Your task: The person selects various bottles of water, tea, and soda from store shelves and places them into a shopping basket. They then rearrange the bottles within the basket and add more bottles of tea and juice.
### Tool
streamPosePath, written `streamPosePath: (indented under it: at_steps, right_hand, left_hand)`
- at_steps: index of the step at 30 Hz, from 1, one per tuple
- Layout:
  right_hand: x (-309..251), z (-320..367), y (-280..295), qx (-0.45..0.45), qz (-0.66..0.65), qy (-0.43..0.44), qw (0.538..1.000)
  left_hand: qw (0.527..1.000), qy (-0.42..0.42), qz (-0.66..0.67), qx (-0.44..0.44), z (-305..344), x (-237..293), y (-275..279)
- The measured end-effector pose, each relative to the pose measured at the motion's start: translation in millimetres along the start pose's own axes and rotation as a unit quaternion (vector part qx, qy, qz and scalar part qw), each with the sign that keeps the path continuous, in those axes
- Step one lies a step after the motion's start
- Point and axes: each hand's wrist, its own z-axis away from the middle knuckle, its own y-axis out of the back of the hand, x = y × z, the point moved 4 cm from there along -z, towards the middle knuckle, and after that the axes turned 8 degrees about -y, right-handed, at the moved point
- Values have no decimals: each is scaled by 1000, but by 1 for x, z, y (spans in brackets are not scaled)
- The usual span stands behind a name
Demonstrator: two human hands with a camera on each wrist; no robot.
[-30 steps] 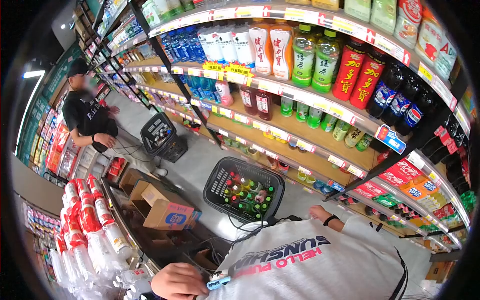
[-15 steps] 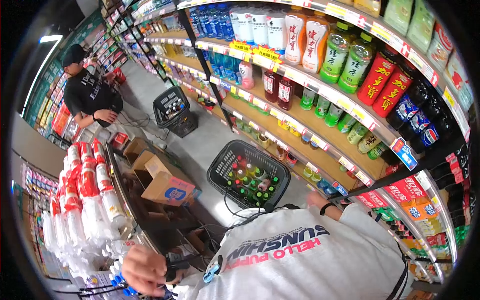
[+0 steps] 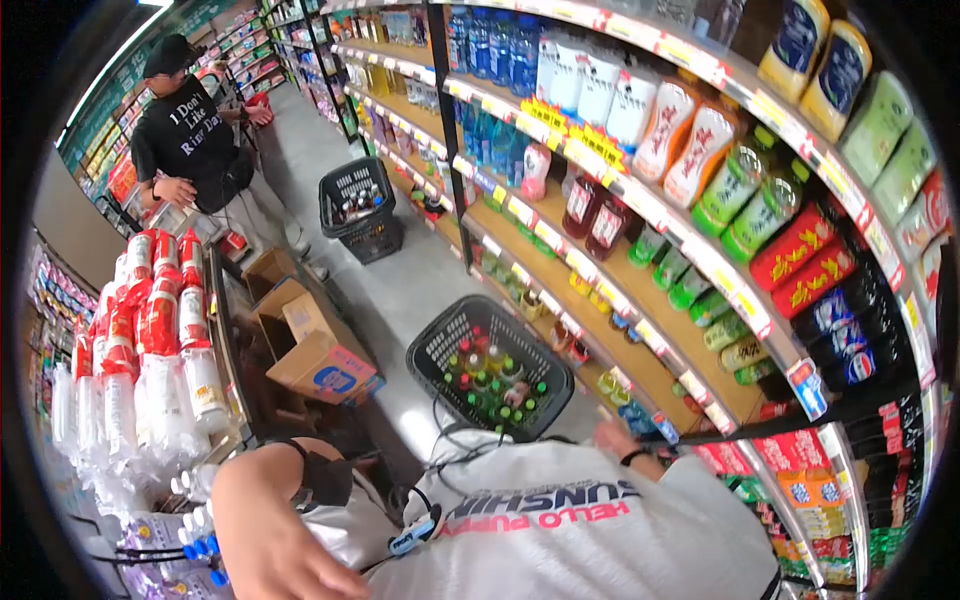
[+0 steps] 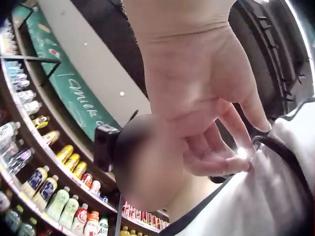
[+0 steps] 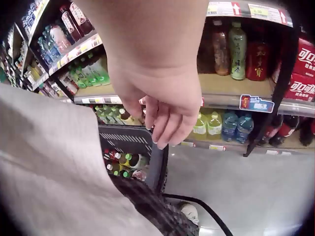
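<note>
The person's left hand (image 4: 202,101) is raised in front of the light shirt (image 3: 590,545), its fingers loosely bent and the thumb apart from them. Its grip is slack, with nothing to be seen in it; whether the fingertips touch the cloth cannot be told. A blue clip (image 3: 413,536) sits on the shirt near this hand.

The right hand (image 5: 165,105) hangs low on the other side, its fingers relaxed and slightly curled, with a dark band (image 3: 632,458) round the wrist. Its grip is loose too and holds nothing. In the right wrist view the fingertips overlap the rim of a dark basket (image 3: 437,350), but in the head view the hand is off to the right of it, near the shelves.

The basket stands in the aisle just in front of the person. Inside it, drink bottles (image 3: 495,385) are packed close together, many with green caps and a few with red. A black cable (image 5: 209,209) runs beside it in the right wrist view.

To the right, a wooden shelf (image 5: 229,88) carries more drinks. To the left are an open cardboard box (image 3: 310,365) and a pile of red and white packs (image 3: 160,330). Farther up the aisle, another person (image 3: 190,130) in a black shirt stands near a second basket (image 3: 365,240).
</note>
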Motion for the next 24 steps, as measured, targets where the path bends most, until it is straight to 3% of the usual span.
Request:
streamPosePath:
  at_steps: [2, 4, 7, 9, 11, 13, 15, 17, 18, 19, 20, 21, 22, 24]
  right_hand:
    - [17, 1, -4, 7, -46, -81, 996]
    - [-8, 26, -31, 65, -96, -127, 985]
    - [-39, -9, -47, 126, -153, -91, 976]
    - [-72, -35, -63, 145, -175, -49, 973]
    - [-147, -64, -85, 145, -175, 3, 974]
    - [-247, -69, -118, 151, -99, 27, 983]
    - [-331, -80, -148, 178, -137, 124, 967]
    - [-381, -142, -146, 81, -120, 272, 951]
    - [-434, -120, -160, 190, -13, 268, 944]
    - [-469, -125, -164, 176, -27, 283, 942]
    - [-515, -109, -173, 268, 33, 353, 896]
    - [-540, -124, -163, 312, 135, 305, 890]
    - [-570, -138, -157, 323, 143, 402, 845]
    - [-631, -129, -161, 386, 123, 484, 776]
  left_hand:
    - [997, 40, 55, 41, 42, -14, 20]
    - [989, 72, 113, 61, 94, -35, 42]
    - [975, 135, 138, 108, 189, -78, 85]
    - [917, 292, 123, 241, 272, -122, 109]
    - [784, 412, 167, 434, 352, -174, 123]
    - [742, 427, 190, 481, 423, -226, 126]
    - [688, 456, 228, 516, 480, -267, 125]
    - [646, 471, 256, 544, 518, -299, 126]
    - [631, 471, 266, 556, 531, -316, 129]
    - [617, 471, 277, 567, 546, -333, 130]
    - [611, 446, 297, 583, 565, -354, 128]
    - [593, 448, 303, 597, 575, -369, 130]
    - [574, 450, 307, 611, 580, -383, 134]
    - [559, 455, 317, 616, 590, -408, 145]
